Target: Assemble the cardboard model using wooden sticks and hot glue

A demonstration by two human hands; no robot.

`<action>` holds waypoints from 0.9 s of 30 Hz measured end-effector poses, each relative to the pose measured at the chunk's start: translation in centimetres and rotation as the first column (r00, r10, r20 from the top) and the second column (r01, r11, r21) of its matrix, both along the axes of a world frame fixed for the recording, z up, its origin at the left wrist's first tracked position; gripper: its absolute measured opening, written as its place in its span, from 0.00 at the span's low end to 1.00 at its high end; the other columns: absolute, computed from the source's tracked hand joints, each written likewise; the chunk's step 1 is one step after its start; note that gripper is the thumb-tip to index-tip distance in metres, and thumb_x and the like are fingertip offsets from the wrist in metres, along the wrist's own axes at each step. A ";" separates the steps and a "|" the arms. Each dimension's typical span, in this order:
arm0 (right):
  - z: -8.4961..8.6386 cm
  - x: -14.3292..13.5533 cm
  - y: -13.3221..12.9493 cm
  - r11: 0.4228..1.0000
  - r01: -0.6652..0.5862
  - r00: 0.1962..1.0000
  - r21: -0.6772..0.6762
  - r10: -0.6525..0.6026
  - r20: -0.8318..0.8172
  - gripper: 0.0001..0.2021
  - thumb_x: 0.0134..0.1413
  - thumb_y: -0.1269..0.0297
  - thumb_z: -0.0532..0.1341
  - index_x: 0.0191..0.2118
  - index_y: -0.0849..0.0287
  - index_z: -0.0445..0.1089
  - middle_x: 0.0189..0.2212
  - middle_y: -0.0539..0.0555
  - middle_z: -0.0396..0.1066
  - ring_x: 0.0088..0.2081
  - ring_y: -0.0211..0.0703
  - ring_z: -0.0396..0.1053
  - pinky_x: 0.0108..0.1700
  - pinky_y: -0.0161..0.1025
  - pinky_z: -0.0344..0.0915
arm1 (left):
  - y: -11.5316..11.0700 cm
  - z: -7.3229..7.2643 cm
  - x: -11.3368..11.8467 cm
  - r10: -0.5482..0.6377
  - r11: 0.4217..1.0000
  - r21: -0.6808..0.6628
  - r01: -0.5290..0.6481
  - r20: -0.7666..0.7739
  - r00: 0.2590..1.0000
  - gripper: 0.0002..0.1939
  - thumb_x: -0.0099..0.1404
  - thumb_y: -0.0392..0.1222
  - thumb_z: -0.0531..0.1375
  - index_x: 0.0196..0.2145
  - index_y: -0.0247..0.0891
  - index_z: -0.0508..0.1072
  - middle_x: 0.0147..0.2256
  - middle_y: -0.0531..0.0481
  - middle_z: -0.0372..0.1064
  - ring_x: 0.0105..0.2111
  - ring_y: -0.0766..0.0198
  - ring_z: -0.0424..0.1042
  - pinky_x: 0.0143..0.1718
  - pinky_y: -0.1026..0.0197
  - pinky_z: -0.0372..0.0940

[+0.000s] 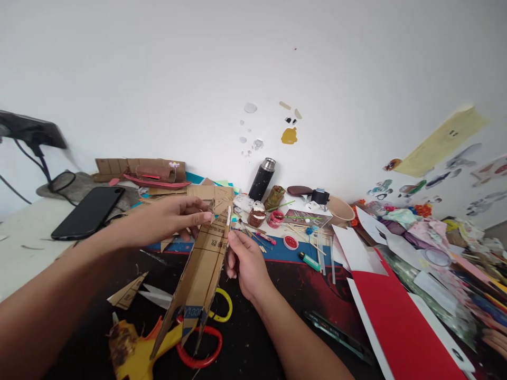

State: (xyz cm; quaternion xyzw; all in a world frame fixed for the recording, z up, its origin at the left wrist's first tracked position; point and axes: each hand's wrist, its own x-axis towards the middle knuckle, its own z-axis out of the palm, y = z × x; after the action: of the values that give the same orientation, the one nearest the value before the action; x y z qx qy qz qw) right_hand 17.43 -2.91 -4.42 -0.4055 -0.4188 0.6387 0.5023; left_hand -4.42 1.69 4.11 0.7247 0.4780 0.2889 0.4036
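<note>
A long folded piece of cardboard (204, 258), printed with dark characters and a blue band, is held tilted between my two hands, its narrow pointed ends toward me. My left hand (186, 216) pinches its upper left edge between thumb and fingers. On the opposite edge, my right hand (245, 261) grips just below a small white strip (228, 215), the fingers partly hidden behind the cardboard. Below lie scissors with red and yellow handles (204, 361), a yellow glue gun (130, 348) and a cardboard scrap (129, 292).
A black phone (89, 211) and a red model boat (156, 180) are at the left. Behind stand a black flask (262, 179) and paint jars (257, 215). A green-handled cutter (311, 261), a dark utility knife (336, 335) and red paper (412, 322) lie to the right.
</note>
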 end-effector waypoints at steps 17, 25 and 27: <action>0.1 -0.1 0.1 0.999 -0.007 1.000 -0.037 0.007 -0.001 0.31 0.48 0.31 0.74 0.31 0.56 0.69 0.12 0.40 0.61 0.11 0.30 0.54 0.13 0.28 0.49 | 0.3 0.0 0.0 -0.137 0.986 -0.092 0.139 0.031 0.990 0.27 0.65 0.70 0.67 0.41 0.42 0.81 0.40 0.46 0.80 0.39 0.52 0.78 0.37 0.54 0.76; 0.2 0.0 0.1 0.996 0.081 0.996 -0.023 -0.081 -0.038 0.29 0.48 0.34 0.75 0.36 0.57 0.73 0.14 0.39 0.62 0.12 0.31 0.54 0.13 0.28 0.50 | 0.1 -0.1 0.2 -0.136 0.990 -0.042 0.136 -0.002 0.991 0.24 0.66 0.67 0.66 0.40 0.43 0.79 0.36 0.47 0.79 0.34 0.55 0.78 0.35 0.54 0.75; 0.3 0.1 0.2 0.996 0.092 0.995 -0.008 -0.092 -0.049 0.28 0.49 0.35 0.76 0.38 0.57 0.74 0.14 0.39 0.62 0.12 0.31 0.54 0.13 0.28 0.51 | -0.1 -0.1 0.4 -0.164 0.986 -0.038 0.163 -0.021 0.986 0.23 0.67 0.67 0.65 0.39 0.43 0.79 0.33 0.50 0.76 0.31 0.57 0.76 0.33 0.56 0.74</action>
State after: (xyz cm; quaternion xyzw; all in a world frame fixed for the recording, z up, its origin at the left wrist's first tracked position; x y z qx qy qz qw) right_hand 17.52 -2.74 -4.14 -0.4100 -0.3854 0.6259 0.5400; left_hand -3.99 1.63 4.06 0.7574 0.4268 0.2376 0.4333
